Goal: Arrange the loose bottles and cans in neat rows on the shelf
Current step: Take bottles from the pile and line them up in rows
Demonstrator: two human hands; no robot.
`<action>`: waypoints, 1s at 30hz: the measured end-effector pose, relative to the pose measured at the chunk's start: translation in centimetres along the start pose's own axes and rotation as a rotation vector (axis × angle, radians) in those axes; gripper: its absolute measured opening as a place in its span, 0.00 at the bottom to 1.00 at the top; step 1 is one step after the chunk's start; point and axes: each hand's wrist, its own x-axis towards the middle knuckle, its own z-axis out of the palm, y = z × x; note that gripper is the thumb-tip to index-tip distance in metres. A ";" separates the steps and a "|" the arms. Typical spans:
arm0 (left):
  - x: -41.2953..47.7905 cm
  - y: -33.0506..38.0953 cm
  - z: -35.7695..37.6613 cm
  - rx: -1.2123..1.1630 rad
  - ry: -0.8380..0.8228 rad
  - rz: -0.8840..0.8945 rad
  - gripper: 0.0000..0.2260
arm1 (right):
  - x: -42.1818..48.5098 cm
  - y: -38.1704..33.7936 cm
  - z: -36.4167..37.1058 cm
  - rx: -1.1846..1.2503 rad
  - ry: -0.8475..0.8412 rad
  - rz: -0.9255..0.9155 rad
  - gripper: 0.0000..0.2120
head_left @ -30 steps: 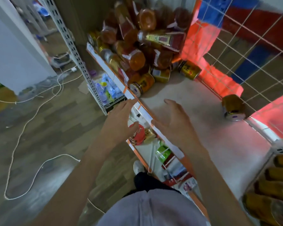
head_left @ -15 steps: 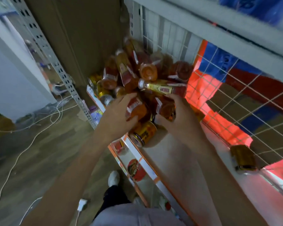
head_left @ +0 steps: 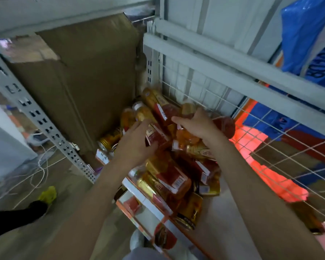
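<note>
A jumbled pile of amber and red-labelled bottles and gold cans (head_left: 169,177) fills the left corner of the white shelf (head_left: 225,212). My left hand (head_left: 135,145) grips a red-labelled bottle (head_left: 156,136) near the top of the pile, fingers over it and thumb under it. My right hand (head_left: 195,126) lies over an orange bottle (head_left: 186,141) beside it, thumb spread to the left. Its fingertips are hidden among the bottles. A gold can (head_left: 188,212) lies on its side at the shelf's front edge. A lone dark can (head_left: 308,220) lies at the right by the mesh.
A white wire mesh (head_left: 270,156) backs the shelf. A large cardboard box (head_left: 83,81) stands to the left, behind a perforated metal upright (head_left: 45,124). The shelf above holds a blue bag (head_left: 308,34). White cables (head_left: 36,166) run over the floor.
Both hands have moved from the shelf's front edge up onto the pile and further toward its top. The view has tilted upward and nearer to the corner.
</note>
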 end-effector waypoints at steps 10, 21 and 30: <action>5.5 -5.0 -3.9 -0.043 -0.032 -0.106 0.21 | -0.8 1.5 0.5 -0.001 0.133 -0.047 0.30; 14.2 -2.1 -2.3 0.312 -0.153 -0.155 0.42 | -1.6 1.3 4.8 -0.066 0.248 -0.139 0.42; 19.1 -2.8 2.1 0.094 -0.165 -0.385 0.54 | -1.7 1.7 5.4 -0.097 0.269 -0.127 0.42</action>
